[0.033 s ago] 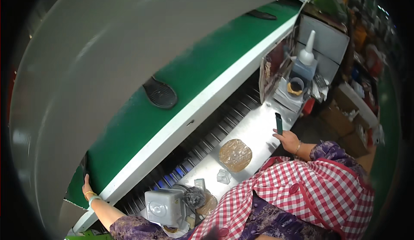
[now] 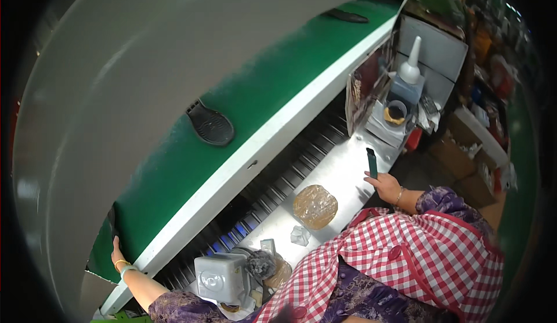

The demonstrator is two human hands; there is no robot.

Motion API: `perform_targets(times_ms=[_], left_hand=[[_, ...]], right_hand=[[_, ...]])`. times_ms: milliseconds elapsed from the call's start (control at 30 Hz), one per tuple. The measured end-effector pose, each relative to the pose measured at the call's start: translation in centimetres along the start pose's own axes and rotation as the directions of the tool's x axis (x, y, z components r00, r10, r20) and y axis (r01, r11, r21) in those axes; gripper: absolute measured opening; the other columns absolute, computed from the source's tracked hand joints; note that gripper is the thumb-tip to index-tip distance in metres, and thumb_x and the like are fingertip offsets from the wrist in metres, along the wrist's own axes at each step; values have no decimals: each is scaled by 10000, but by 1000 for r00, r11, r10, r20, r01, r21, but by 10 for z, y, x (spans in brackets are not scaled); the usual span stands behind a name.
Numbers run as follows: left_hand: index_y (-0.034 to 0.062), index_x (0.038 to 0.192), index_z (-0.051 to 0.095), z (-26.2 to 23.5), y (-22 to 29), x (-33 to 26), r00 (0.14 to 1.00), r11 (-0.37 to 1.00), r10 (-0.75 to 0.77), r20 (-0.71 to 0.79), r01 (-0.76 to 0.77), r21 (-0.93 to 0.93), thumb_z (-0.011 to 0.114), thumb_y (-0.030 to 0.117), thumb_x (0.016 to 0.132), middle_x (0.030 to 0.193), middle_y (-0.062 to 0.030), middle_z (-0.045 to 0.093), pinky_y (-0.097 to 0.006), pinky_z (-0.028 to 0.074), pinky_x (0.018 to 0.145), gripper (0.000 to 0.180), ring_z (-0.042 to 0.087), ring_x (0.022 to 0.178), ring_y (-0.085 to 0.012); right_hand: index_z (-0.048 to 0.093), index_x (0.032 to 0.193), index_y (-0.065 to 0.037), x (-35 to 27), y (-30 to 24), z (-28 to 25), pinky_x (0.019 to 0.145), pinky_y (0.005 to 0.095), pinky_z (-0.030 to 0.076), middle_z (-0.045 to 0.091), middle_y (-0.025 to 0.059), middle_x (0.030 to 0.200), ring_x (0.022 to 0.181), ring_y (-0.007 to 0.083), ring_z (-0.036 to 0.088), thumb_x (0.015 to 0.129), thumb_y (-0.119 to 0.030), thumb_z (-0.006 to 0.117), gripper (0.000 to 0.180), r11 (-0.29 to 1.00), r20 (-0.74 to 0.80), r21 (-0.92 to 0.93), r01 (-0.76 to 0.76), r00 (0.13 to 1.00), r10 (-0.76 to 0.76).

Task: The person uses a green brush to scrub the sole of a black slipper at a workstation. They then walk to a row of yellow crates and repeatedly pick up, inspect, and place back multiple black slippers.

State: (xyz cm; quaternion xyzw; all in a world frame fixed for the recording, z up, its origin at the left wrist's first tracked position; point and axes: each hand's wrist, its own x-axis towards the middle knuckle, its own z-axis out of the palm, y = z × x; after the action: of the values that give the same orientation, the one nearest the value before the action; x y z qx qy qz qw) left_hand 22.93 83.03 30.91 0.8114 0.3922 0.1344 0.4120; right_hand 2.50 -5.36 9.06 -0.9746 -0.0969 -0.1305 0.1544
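Left hand [image 2: 118, 252] grips dark sole [image 2: 111, 221]; fingers above.

Glue bottle [image 2: 411, 62], grey box [image 2: 219, 276], plastic-wrapped disc [image 2: 315, 206].

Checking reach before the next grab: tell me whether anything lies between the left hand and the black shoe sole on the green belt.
Nothing visible does. The left hand rests at the belt's near end, and only bare green belt lies between it and the black shoe sole.
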Motion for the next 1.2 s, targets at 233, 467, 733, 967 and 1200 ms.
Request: perform_targets(times_ms=[233, 467, 733, 967, 1200], left_hand=[[101, 981, 660, 60, 46, -130, 989, 866, 25, -149, -96, -490, 739, 591, 640, 843, 19, 583, -206, 342, 608, 602, 454, 673, -63], [0, 1186, 497, 114, 41, -333, 886, 748, 446, -130, -448, -490, 650, 543, 757, 945, -34, 519, -263, 355, 749, 709, 448, 815, -123], [-26, 1227, 446, 247, 42, -566, 744, 744, 476, 468, -57, -666, 741, 234, 678, 1063, -110, 555, -294, 434, 887, 676, 556, 965, -177], [-5, 1163, 449, 415, 26, -702, 827, 930, 338, 449, -221, -293, 819, 123, 613, 1015, -127, 568, -315, 459, 823, 675, 562, 916, -186], [-21, 1215, 489, 453, -4, -739, 622, 914, 124, 773, 231, -333, 560, 181, 915, 1154, -134, 554, -289, 446, 893, 368, 572, 1009, -177]], right_hand=[[574, 1184, -123, 3, 7, -8, 717, 351, 465, 638, 76, 1001, 820, 257, 607, 737, 13, 521, 470, 1000, -72, 12, 24, 997, -23], [542, 1243, -126, 4, 42, -17, 683, 353, 463, 631, 84, 865, 738, 259, 597, 713, 22, 526, 551, 1000, -86, 6, -23, 996, 24], [537, 1257, -101, 23, 98, -37, 688, 361, 471, 656, 104, 926, 785, 276, 609, 761, -12, 567, 505, 956, -239, 287, 62, 971, 9], [594, 1164, -24, 43, 203, -123, 787, 303, 481, 581, 131, 1042, 898, 264, 612, 895, -98, 554, 283, 869, -339, 485, 96, 937, 85], [635, 1030, 4, 65, 283, -131, 614, 228, 479, 651, 64, 848, 686, 112, 638, 905, -155, 594, 207, 502, -126, 844, -190, 839, 529]])
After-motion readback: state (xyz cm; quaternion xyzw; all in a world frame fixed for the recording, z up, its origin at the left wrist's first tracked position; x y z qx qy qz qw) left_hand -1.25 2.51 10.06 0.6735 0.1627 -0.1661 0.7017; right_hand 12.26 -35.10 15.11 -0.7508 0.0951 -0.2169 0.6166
